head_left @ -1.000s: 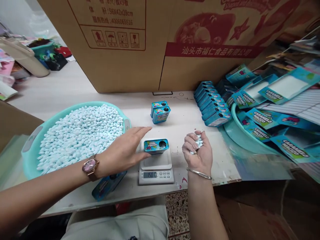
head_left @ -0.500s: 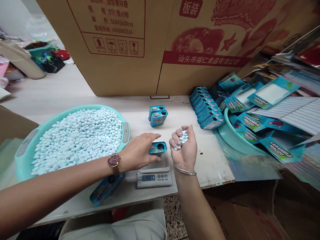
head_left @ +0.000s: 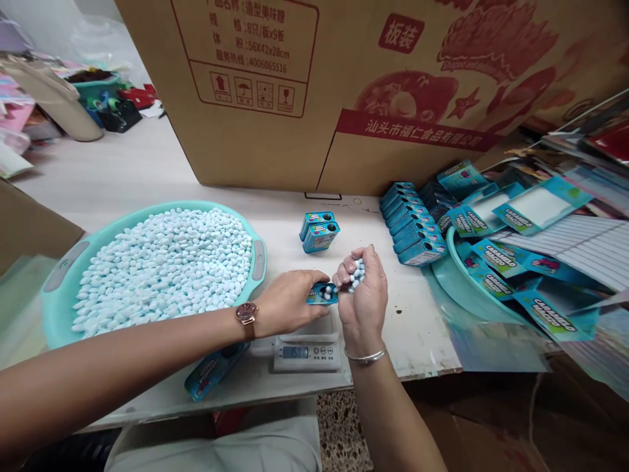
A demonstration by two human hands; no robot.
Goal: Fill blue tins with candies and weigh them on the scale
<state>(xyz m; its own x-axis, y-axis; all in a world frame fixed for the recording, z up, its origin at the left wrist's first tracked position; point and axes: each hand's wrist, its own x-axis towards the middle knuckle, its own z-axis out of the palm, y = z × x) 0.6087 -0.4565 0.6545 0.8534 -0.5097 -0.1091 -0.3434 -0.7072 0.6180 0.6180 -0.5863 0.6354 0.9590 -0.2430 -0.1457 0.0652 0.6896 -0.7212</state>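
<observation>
A small blue candy box [head_left: 323, 293] sits on a white digital scale [head_left: 306, 352]. My left hand [head_left: 289, 301] grips that box from the left side. My right hand [head_left: 362, 288] is closed around a handful of pale blue candies [head_left: 357, 273], held right against the box's round opening, where a few candies show. To the left, a turquoise basin [head_left: 258, 252] is heaped with the same pale blue candies [head_left: 167, 269]. Two more blue boxes [head_left: 319, 231] stand behind the scale.
A large cardboard carton [head_left: 354, 85] closes off the back of the white table [head_left: 147, 170]. A row of blue boxes [head_left: 413, 223] and flat blue cards lie in a second basin [head_left: 457, 278] at right. Another blue box [head_left: 213, 370] lies by the table's front edge.
My left hand went from hovering flat over the box to gripping it. My right hand moved left with the candies until it met the box's opening.
</observation>
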